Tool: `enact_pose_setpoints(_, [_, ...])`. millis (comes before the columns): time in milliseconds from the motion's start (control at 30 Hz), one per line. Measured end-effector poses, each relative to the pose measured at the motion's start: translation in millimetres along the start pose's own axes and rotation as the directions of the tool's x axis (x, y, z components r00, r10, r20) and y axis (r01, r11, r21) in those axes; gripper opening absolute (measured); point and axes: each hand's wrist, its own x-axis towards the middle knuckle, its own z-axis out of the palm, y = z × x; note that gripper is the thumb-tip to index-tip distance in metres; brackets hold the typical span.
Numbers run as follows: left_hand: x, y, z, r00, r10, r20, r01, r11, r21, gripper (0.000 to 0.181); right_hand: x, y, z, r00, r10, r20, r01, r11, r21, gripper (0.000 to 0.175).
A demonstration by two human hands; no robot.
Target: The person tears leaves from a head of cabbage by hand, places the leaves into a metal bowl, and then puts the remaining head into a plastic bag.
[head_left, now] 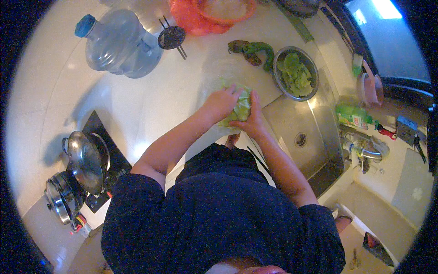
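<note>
A pale green leafy head, which looks like a cabbage (243, 107), is at the front of the counter, close to my body. My left hand (220, 104) lies over its left and upper side with the fingers bent onto the leaves. On the other side my right hand (252, 118) cups it, thumb toward me and fingers pointing away. Both palms hide much of the head. Loose green leaves (295, 73) fill a metal bowl (317, 77) beyond my right hand, by the sink corner. Darker green leaf scraps (255, 51) lie left of that bowl.
A metal sink (284, 116) is at my right, with a faucet (371, 154) and a green bottle (350, 114) behind it. A large clear water jug (119, 44), red plastic bag (191, 20) and black strainer (171, 37) stand far off. Left, a metal pot (84, 161) sits on a black cooktop (94, 128).
</note>
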Motion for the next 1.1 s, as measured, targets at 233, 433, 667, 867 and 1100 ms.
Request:
enact_pose_setpoints(233, [-3, -34, 13, 0.921, -0.361, -0.147, 0.291, 0.888, -0.356, 0.026, -6, -1, -2, 0.998, 0.057, -0.006, -0.055, 0.985, 0.166, 0.123])
enact_pose_setpoints(433, [-18, -21, 8, 0.807, -0.590, -0.004, 0.458, 0.631, -0.626, 0.041, -5, -4, -9, 0.994, 0.105, 0.040, -0.109, 0.985, 0.134, 0.118])
enact_pose_setpoints(667, [-34, -48, 32, 0.926, -0.369, 0.073, 0.287, 0.567, -0.772, 0.048, 4, 1, -12, 0.982, 0.151, 0.113, -0.183, 0.904, 0.387, 0.112])
enact_pose_setpoints(867, [-39, -57, 44, 0.901, -0.434, 0.018, 0.302, 0.596, -0.744, 0.044, 7, 15, -13, 0.987, 0.114, 0.109, -0.144, 0.936, 0.321, 0.112])
enact_pose_setpoints(1100, [-34, -55, 58, 0.841, -0.521, -0.148, 0.274, 0.645, -0.713, 0.039, 7, 11, -14, 0.980, 0.140, 0.140, -0.189, 0.871, 0.453, 0.112])
